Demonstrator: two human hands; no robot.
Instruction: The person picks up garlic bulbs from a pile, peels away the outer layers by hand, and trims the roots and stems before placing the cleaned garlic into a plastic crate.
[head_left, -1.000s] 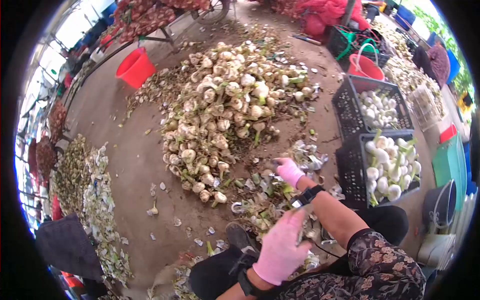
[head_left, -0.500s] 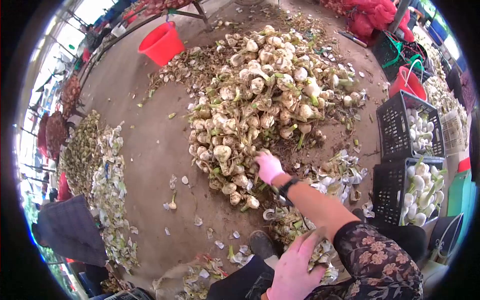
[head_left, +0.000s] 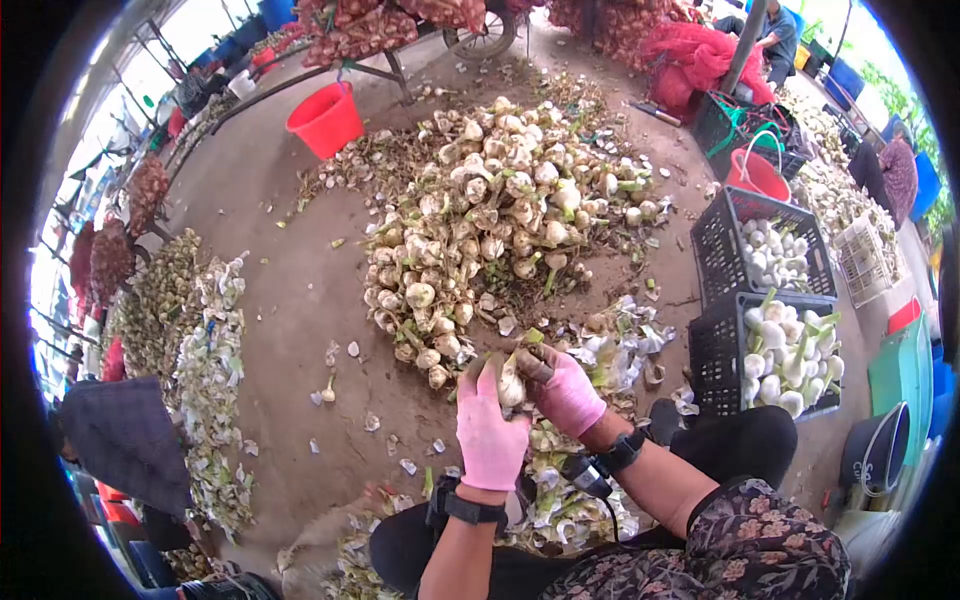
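Note:
A garlic bulb with a short green stem is held up between my two hands, above the peelings in front of my lap. My left hand, in a pink glove with dirty fingertips, closes on its left side. From the right, my right hand, gloved the same way, grips it near the stem with fingers and thumb. Just beyond my hands lies a big heap of unpeeled garlic bulbs, soil and dry roots still on them. Loose white garlic skins lie to the right of my hands.
Two black crates stand at my right, the nearer crate and the farther crate, both holding white garlic. A red basin sits behind the heap at left. A person in dark cloth is at far left, beside more garlic and skins.
My right hand has drawn back from the heap's near edge with a garlic bulb. My left hand has moved left and forward to meet it, and both now hold the bulb.

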